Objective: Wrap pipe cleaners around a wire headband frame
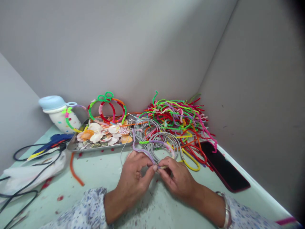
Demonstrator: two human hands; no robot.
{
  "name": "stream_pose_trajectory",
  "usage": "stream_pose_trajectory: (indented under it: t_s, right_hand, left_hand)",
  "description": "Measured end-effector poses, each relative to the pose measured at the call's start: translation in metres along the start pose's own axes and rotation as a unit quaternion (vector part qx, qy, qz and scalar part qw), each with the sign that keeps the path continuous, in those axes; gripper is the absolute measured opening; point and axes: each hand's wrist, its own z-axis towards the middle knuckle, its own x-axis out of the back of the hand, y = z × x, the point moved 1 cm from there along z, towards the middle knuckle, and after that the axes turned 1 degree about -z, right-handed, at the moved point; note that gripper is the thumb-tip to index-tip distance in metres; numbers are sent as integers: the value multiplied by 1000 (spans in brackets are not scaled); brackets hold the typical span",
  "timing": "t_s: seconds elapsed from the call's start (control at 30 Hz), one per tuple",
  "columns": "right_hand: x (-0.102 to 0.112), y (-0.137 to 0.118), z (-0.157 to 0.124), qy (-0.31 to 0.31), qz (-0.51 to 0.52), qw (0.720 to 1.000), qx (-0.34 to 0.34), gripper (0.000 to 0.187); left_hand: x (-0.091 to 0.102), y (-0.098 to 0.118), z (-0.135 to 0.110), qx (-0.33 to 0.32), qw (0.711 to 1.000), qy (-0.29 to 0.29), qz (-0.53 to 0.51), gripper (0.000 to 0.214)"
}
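Note:
My left hand (137,171) pinches a purple pipe cleaner (144,150) between thumb and forefinger. Its loose end rises and bends above that hand. Thumb and fingers of my right hand (177,176) are closed on the same strand, right beside the left fingertips. A curved pipe-cleaner band (164,143), green, purple and pale pink, arches above my right hand and seems to run down into its grip. Coils of grey wire (152,152) lie just beyond both hands. The exact joint between the fingertips is too small to make out.
A metal tray (102,148) of seashells carries finished-looking pipe-cleaner rings (112,111). Behind the coils is a heap of coloured pipe cleaners (176,114). A black phone (226,168) lies at right. A white bottle (60,114), blue-handled pliers (57,140) and black cables (35,181) are at left.

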Motion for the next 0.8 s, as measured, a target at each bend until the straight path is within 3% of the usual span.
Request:
stream_pose_trajectory:
  t_s: [0.33, 0.8]
  right_hand:
    - [-1, 1, 0, 1, 21, 1000, 16, 3]
    - [0, 1, -2, 19, -25, 994, 107, 6]
  left_hand:
    - [-1, 3, 0, 33, 999, -11, 4, 25]
    - [-2, 2, 6, 105, 992, -48, -58, 26]
